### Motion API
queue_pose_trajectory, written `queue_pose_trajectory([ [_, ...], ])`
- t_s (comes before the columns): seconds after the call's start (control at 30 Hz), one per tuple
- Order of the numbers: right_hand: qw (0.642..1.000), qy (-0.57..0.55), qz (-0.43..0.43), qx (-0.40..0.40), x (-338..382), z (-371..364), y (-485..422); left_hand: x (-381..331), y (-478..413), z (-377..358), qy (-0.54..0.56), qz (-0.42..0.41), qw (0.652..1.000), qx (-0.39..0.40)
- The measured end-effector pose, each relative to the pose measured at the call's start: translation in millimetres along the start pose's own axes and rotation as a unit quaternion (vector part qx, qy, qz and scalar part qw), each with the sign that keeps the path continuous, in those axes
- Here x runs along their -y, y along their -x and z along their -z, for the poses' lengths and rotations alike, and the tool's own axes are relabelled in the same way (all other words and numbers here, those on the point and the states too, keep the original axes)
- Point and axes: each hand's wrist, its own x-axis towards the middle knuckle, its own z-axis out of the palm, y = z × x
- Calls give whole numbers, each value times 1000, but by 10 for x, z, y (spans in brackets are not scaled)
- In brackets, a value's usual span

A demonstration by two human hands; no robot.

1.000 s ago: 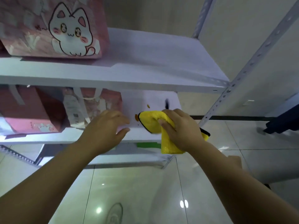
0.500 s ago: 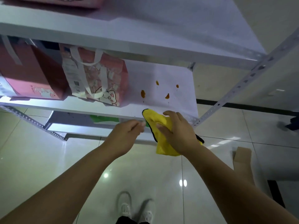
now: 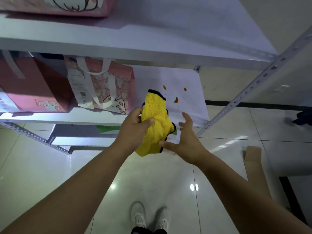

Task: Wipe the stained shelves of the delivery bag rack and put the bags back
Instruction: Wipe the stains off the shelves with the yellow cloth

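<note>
While left hand (image 3: 133,132) grips yellow cloth (image 3: 156,114), right hand (image 3: 185,141) spread beside; cat bag (image 3: 104,88) nr shelf stains (image 3: 176,100).

Light: bright and cool, a bit washed out.
Glare: white lamp spots shine on the glossy floor (image 3: 194,187).
Shadows: dim under the top shelf (image 3: 168,31), over the bags (image 3: 101,85).
Blur: slight.
Edges: the rack post (image 3: 253,86) leans and stretches.

The top edge cuts your pink bag (image 3: 55,7) on the upper shelf (image 3: 152,48) down to 1 strip, and the left edge cuts the red bag (image 3: 33,85). The label (image 3: 79,88) on the cat bag (image 3: 116,92) is too small to read. The yellow cloth (image 3: 155,119) hides the fingertips of your left hand (image 3: 135,130), which covers part of a green item (image 3: 106,128)
</note>
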Motion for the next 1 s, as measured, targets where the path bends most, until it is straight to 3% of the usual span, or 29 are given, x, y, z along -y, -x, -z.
queue_pose_trajectory([
  [0.1, 991, -121, -3, 57, 77, -46, -27, -44, -43, 79, 63, 7, 998, 29],
  [0.17, 986, -161, 16, 29, 148, -81, -57, -49, -76, 137, 87, 21, 996, 20],
  [0.23, 987, -151, 59, -21, 212, -111, -74, -22, -137, 220, 43, 24, 999, -15],
  [0.3, 990, -99, 96, -34, 236, -119, -80, 34, -192, 309, -42, -8, 999, -22],
  [0.37, 996, -4, 85, -4, 225, -131, -100, 95, -206, 373, -123, -34, 991, 35],
  [0.5, 978, 205, 33, 25, 133, -195, -212, 274, -223, 379, -308, -62, 943, 111],
  [0.57, 967, 254, 14, 27, 75, -246, -258, 352, -250, 343, -323, -64, 938, 109],
  [0.77, 968, 250, 1, -34, -144, -254, -518, 574, -508, 195, -316, -117, 937, 95],
  [0.93, 924, 343, 86, -146, -292, -145, -937, 805, -921, 100, -350, -163, 922, 34],
  [1.0, 922, 340, 107, -151, -341, -86, -1154, 901, -1080, 83, -352, -153, 923, 11],
])
